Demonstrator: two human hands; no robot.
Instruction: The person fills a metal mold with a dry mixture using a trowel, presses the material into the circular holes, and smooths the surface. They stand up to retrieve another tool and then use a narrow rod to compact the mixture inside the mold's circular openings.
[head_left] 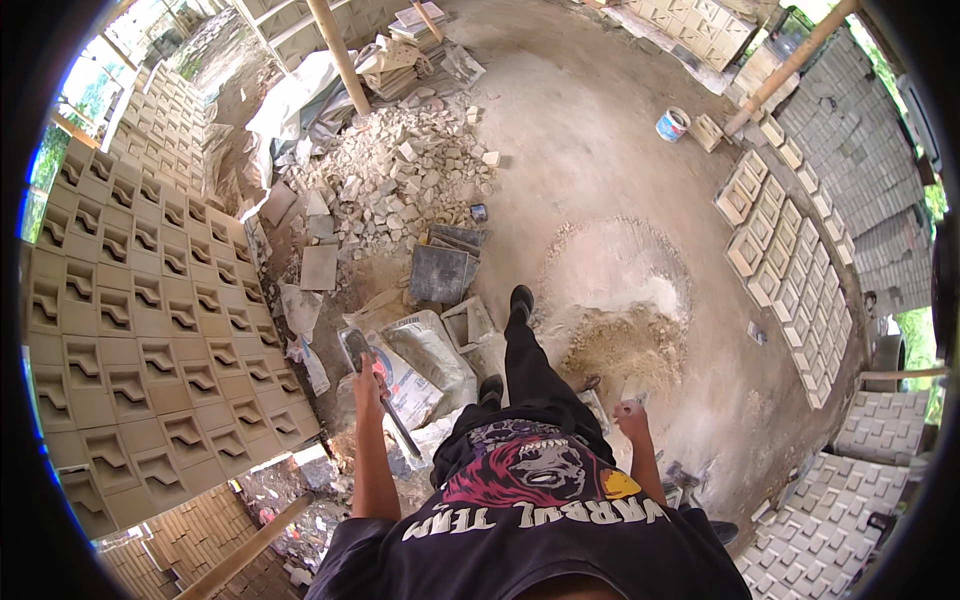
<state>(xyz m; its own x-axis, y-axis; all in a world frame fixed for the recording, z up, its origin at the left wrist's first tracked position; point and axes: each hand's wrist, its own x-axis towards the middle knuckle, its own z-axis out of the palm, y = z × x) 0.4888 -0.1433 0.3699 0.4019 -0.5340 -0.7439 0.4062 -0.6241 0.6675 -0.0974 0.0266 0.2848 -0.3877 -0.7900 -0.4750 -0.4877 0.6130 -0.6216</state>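
Observation:
My left hand is closed around a long, narrow, dark tool with a broader dark end beyond my fingers; its exact kind is unclear. It is held over sacks on the ground, including a pale open sack. My right hand hangs lower right with curled fingers, close to a small pale flat piece; whether the hand grips it I cannot make out. Ahead of that hand lies a heap of tan sand, with white powder on its far side.
Broken rubble is heaped at the far left, with dark square slabs nearer. A wall of stacked patterned blocks rises on the left. Rows of cast blocks lie at right. A paint bucket stands far right near a wooden post.

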